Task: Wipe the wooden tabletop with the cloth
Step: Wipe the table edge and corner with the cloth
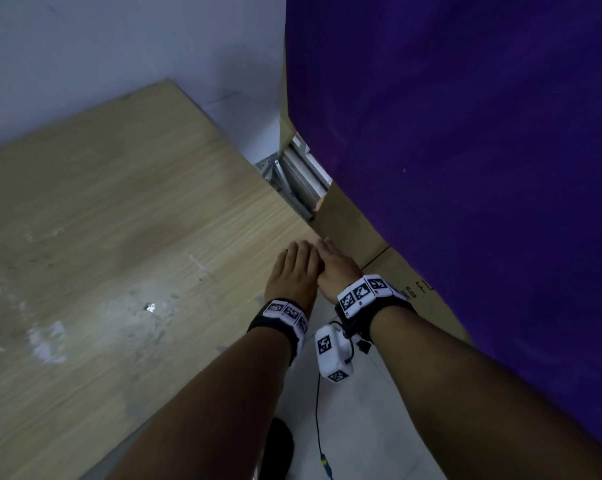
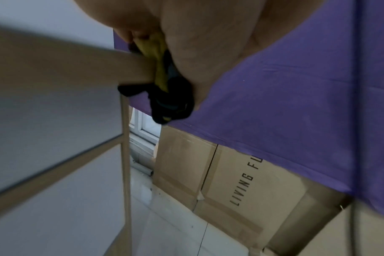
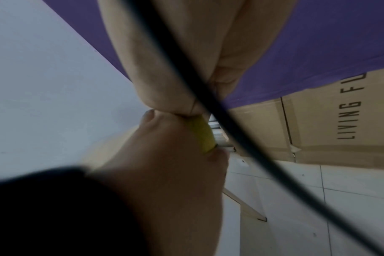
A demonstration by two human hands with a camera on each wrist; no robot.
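On the left lies one wooden tabletop (image 1: 119,209), pale and grained, with whitish smears and a small shiny scrap (image 1: 150,308) on its near half. Its right edge runs from the far corner down toward the two hands. From the left wrist view a table leg (image 2: 126,173) and a cross rail show beneath that edge.

The left hand (image 1: 294,275) lies flat at the tabletop's right edge, fingers fairly straight and pointing away. Under it sits the cloth (image 2: 162,81), bunched yellow and black, pressed against the table's edge and hanging a little below it; how far the fingers curl round the cloth cannot be told. The head view hides the cloth entirely beneath the hands.

The right hand (image 1: 337,268) rests just beside the left, overlapping its far side, fingers extended over it. The right wrist view shows a strip of the yellow cloth between the two hands, but whether the right hand has hold of it cannot be told. Each wrist carries one band with black-and-white markers, and a black cable (image 3: 208,97) crosses the right wrist view.

Further right stand cardboard boxes (image 2: 241,181), at least two panels visible, one printed "LIVING FL"; they are closed, so their contents cannot be seen. One purple sheet (image 1: 465,168) drapes over them. White floor tiles (image 3: 318,199) lie below.
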